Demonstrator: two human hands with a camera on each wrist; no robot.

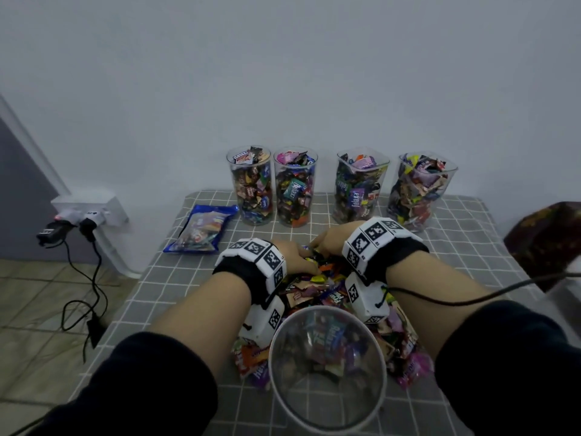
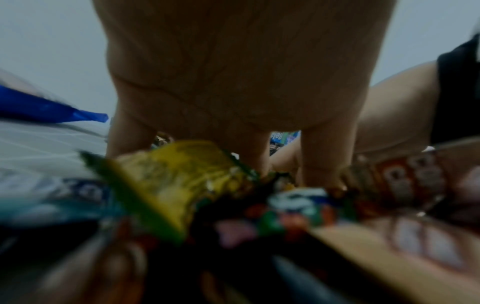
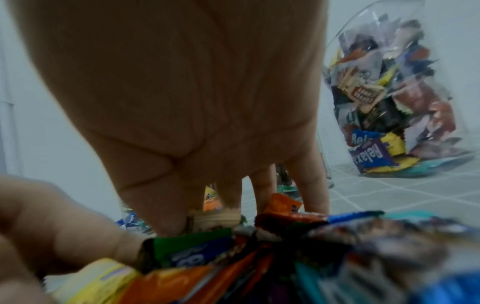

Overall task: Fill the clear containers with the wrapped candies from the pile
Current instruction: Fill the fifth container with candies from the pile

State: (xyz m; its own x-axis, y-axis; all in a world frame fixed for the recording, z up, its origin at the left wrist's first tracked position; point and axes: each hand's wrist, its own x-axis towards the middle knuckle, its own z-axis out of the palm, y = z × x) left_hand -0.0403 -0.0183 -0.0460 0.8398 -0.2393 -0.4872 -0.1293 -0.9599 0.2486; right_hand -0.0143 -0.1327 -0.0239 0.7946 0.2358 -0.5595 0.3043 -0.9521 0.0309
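Both hands are sunk into the far edge of the pile of wrapped candies (image 1: 317, 287) on the checked counter (image 1: 471, 247). The left hand (image 1: 294, 256) and the right hand (image 1: 327, 239) face each other, almost touching, with the fingers (image 3: 311, 185) pointing down into the wrappers. The wrist views show the fingers straight or only slightly bent, pressing in rather than clenched round any one candy, though blur makes the fingertips hard to judge. To do this scoop well, I would bring the two hands together under a loose heap, cup the fingers inward, and lift low, since slick wrappers slide out of a shallow hold. The open clear container (image 1: 327, 357) stands nearest the person, behind the wrists and against the pile's near edge. It holds only a shallow layer of candies, so it is the one to fill. Beyond the fingers, by the wall, four tall clear jars are packed nearly to the rim: first jar (image 1: 251, 187), second jar (image 1: 295, 187), third jar (image 1: 358, 187) and fourth jar (image 1: 421, 190). A blue candy bag (image 1: 201, 229) lies left of the left fingers.
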